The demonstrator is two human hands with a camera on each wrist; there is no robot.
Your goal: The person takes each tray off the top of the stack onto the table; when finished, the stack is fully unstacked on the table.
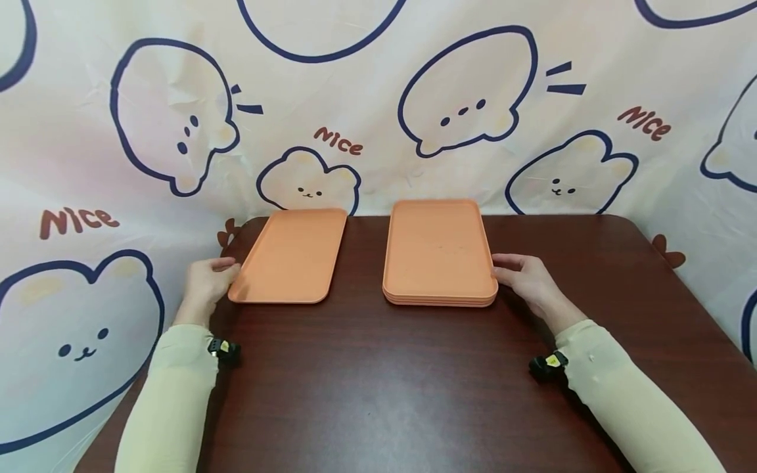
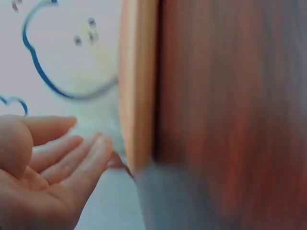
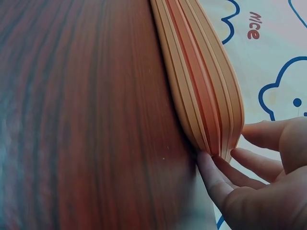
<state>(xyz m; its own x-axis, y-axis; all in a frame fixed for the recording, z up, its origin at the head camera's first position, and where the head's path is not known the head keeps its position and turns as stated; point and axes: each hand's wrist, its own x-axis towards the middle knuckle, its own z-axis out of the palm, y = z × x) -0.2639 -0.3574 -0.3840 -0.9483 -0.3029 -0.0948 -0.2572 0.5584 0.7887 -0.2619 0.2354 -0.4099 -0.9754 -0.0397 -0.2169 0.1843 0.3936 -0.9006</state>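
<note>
A single orange rectangular tray [image 1: 290,256] lies flat toward the back left of the table. My left hand [image 1: 204,286] is at its left edge; in the left wrist view the relaxed fingers [image 2: 88,163] appear slightly apart from the blurred tray rim [image 2: 139,86]. To the right sits a neat stack of several like trays [image 1: 439,253], their layered rims [image 3: 206,86] visible from the side. My right hand [image 1: 532,282] touches the stack's right side with fairly straight fingertips [image 3: 206,163], the thumb close to the upper rim.
Both tray piles rest on a dark brown wooden table [image 1: 367,387]. Behind it hangs a pale cloth [image 1: 378,118] with cartoon bears and lettering, reaching the table's back edge. A strip of bare table separates the single tray from the stack.
</note>
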